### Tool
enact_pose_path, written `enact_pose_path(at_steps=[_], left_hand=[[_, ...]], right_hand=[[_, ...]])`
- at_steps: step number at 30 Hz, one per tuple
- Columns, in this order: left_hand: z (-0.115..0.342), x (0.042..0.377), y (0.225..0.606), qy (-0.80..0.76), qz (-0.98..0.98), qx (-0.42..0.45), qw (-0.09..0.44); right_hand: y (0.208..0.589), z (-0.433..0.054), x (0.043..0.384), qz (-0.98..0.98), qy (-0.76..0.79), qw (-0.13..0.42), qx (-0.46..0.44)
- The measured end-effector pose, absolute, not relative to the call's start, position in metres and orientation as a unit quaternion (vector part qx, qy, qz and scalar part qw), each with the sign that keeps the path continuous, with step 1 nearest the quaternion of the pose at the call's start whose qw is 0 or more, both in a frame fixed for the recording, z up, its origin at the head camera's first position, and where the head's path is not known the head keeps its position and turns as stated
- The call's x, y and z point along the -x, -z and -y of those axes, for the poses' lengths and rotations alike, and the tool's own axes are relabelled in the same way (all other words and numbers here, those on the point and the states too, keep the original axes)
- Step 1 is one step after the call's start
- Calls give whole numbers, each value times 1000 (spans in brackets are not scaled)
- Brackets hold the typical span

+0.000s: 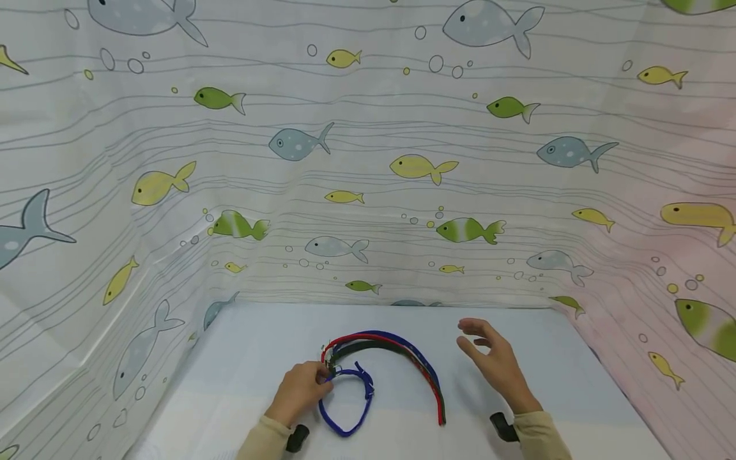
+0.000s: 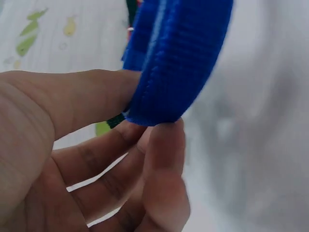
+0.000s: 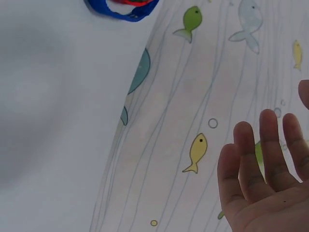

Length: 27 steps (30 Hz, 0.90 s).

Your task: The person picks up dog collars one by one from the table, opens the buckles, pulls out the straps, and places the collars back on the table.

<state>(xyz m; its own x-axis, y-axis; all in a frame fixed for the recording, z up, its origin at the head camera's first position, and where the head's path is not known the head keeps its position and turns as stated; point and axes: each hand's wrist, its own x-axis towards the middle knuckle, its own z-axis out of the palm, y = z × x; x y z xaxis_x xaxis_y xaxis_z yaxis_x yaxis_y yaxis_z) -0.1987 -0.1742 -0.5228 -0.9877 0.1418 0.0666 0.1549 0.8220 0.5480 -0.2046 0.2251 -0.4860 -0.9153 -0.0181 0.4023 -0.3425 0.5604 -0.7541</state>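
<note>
A blue webbing collar (image 1: 368, 388), closed into a loop with a buckle on its right side, is at the middle of the white table. My left hand (image 1: 300, 390) pinches its upper left part; the left wrist view shows thumb and fingers on the ribbed blue band (image 2: 193, 53). Beyond the loop, blue, red and dark green straps (image 1: 368, 345) curve together in an arc, their left ends bunched near the left fingertips. My right hand (image 1: 496, 365) is held above the table to the right of the arc, fingers loosely bent, holding nothing.
The white tabletop (image 1: 259, 332) is enclosed at the back and sides by a pale curtain (image 1: 379, 128) printed with fish and wavy lines. Dark wrist devices (image 1: 298, 438) sit at both sleeve cuffs.
</note>
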Motion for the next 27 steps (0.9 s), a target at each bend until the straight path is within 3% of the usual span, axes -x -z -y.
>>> enact_pose_path(at_steps=[16,27], left_hand=[[166,183,490,349,926,141,33],[147,185,476,427,888,144,93]], right_hand=[[473,-189,197,860,-457,137,-180],[474,-162,192,860,-454,83,-219]])
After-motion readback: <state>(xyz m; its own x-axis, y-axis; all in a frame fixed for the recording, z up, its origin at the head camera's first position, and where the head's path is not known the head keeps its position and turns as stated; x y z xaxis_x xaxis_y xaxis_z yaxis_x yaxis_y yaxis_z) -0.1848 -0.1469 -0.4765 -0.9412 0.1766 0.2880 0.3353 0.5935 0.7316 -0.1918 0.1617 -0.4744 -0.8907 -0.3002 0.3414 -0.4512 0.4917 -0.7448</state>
